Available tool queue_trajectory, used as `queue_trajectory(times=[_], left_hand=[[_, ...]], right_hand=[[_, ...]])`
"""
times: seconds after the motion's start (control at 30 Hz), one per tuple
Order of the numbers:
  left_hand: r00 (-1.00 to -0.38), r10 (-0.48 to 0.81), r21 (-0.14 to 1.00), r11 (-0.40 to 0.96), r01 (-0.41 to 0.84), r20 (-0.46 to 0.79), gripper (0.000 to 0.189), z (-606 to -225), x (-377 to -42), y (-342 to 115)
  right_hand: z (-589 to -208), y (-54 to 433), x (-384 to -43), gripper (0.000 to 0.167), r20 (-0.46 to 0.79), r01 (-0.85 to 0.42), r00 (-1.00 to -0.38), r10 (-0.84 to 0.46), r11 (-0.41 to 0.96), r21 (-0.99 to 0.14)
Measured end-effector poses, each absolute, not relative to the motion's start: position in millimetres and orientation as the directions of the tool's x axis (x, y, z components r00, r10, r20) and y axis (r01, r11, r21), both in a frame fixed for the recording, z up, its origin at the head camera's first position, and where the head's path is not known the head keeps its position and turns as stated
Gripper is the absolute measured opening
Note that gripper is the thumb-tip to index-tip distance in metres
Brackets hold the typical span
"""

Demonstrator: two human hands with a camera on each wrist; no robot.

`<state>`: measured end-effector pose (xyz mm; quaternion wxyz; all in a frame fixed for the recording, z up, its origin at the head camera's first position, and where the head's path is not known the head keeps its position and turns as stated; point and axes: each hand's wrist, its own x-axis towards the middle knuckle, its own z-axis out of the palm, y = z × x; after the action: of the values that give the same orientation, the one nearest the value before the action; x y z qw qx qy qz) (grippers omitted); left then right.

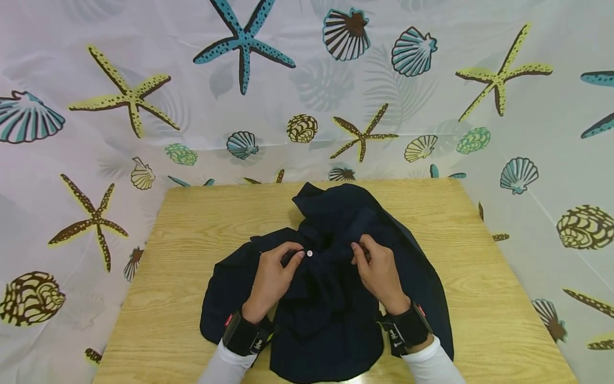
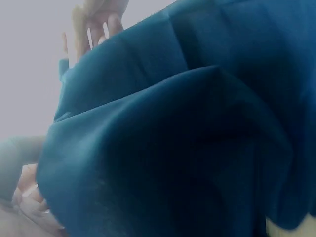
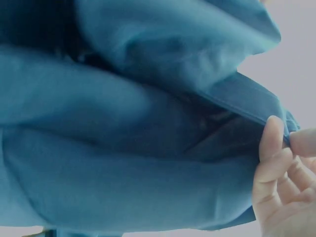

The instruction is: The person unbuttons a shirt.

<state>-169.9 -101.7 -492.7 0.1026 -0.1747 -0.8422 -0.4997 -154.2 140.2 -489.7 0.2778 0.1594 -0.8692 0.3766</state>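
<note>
A dark navy shirt (image 1: 331,341) lies bunched on the table, its folds heaped toward the back and its panels spread toward me. Near the middle of the heap shows a small white button (image 1: 309,254). My left hand (image 1: 275,272) pinches the cloth just left of the button, between thumb and index finger. To the right of the button, my right hand (image 1: 381,269) pinches another part of the shirt. The right wrist view shows its thumb and finger on a stitched edge of the fabric (image 3: 247,101). In the left wrist view, cloth (image 2: 163,148) covers much of the frame.
The shirt rests on a light wooden table (image 1: 158,298), whose bare wood shows on both sides. Behind and beside it hangs a white curtain (image 1: 283,112) printed with starfish and shells. Black straps (image 1: 244,333) circle both wrists.
</note>
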Motion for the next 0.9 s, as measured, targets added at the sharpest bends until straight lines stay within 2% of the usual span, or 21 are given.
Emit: queue_trajectory(times=[0.23,0.47,0.7,0.9], left_hand=[[-0.935,0.161,0.78,0.516,0.353,0.317,0.015,-500,-165,-132],[-0.951,0.151,0.73,0.611,0.305,0.271,0.015,-509,-156,-166],[-0.949,0.269,0.601,0.735,0.313,0.165,0.014,-515,-139,-189],[-0.953,0.281,0.483,0.823,0.299,0.111,0.01,-530,-130,-199]], right_hand=[[-494,166,-146,0.007,0.528,-0.395,-0.849,-0.019,0.686,-0.611],[-497,194,-138,0.014,0.323,-0.32,-0.931,-0.168,0.799,-0.508],[-508,217,-123,0.015,0.142,-0.28,-0.96,-0.242,0.852,-0.442],[-520,235,-111,0.015,0.057,-0.227,-0.973,-0.223,0.882,-0.414]])
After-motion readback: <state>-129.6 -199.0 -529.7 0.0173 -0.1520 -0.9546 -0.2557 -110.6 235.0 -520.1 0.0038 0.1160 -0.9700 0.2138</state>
